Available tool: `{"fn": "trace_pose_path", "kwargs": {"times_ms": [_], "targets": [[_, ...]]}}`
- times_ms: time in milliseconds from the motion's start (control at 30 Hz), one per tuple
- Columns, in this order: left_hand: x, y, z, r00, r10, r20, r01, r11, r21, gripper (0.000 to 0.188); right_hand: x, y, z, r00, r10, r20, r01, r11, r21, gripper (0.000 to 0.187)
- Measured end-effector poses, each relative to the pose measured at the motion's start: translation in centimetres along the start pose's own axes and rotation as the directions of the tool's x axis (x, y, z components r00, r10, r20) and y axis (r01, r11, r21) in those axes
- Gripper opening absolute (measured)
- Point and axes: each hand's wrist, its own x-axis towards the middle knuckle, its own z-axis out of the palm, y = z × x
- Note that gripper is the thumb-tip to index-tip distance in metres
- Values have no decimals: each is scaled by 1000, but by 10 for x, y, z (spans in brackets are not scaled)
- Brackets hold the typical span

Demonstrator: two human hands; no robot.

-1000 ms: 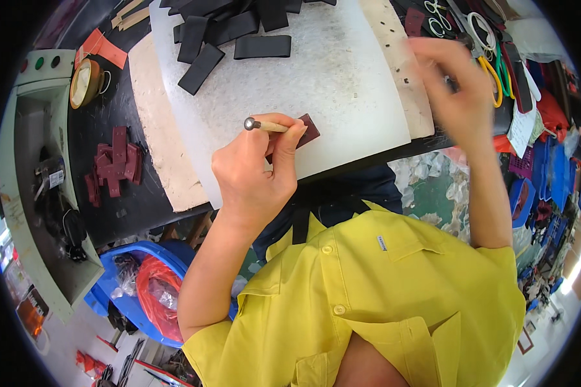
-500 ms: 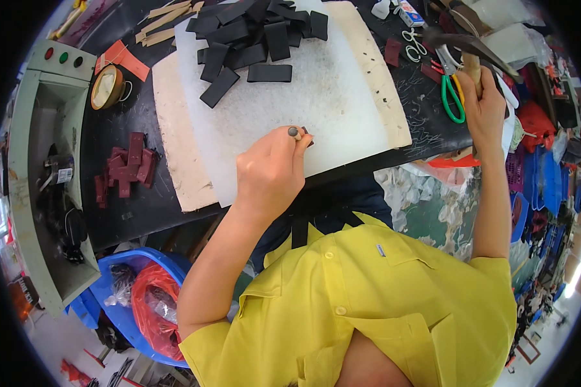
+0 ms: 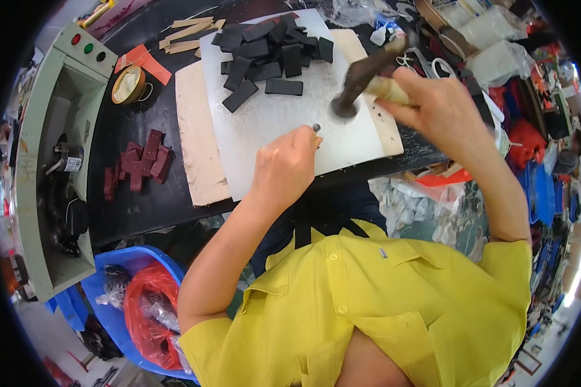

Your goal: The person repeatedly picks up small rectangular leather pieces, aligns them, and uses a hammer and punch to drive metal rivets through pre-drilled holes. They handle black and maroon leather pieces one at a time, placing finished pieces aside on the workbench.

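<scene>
My left hand (image 3: 283, 166) is closed round an upright punch (image 3: 316, 128), of which little more than the round grey end shows. It rests low on a white cutting board (image 3: 265, 142); the punch's lower tip is hidden behind my fingers. My right hand (image 3: 436, 106) grips the pale wooden handle of a hammer (image 3: 358, 80). The hammer's dark head hangs over the board's right side, up and right of the punch, apart from it. Beyond my left hand, a heap of flat black strips (image 3: 258, 50) covers the far part of the board.
A beige mat (image 3: 197, 142) lies beneath the board. To the left are maroon pieces (image 3: 135, 166), a yellow-brown cup (image 3: 129, 85) with white contents and an orange tag (image 3: 152, 64). A grey metal box (image 3: 35, 187) borders the table; a blue tub (image 3: 106, 309) stands below.
My right hand has swung the hammer leftward from the table's right side to over the board. My left hand still holds the punch. The view has shifted slightly.
</scene>
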Motion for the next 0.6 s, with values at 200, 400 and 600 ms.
{"fn": "trace_pose_path", "kwargs": {"times_ms": [200, 400, 600], "targets": [[-4, -6, 0, 998, -66, 23, 67, 997, -39, 10, -32, -16, 48, 997, 9, 83, -19, 992, 126, 36], [-8, -4, 0, 996, -90, -29, 90, 996, 0, 10, -34, -22, 70, 991, -39, 126, 19, 987, 162, 33], [-12, -7, 9, 828, -553, -92, 439, 742, -507, 12, -33, -22, 66, 979, -57, 198, 27, 989, 148, 29]]}}
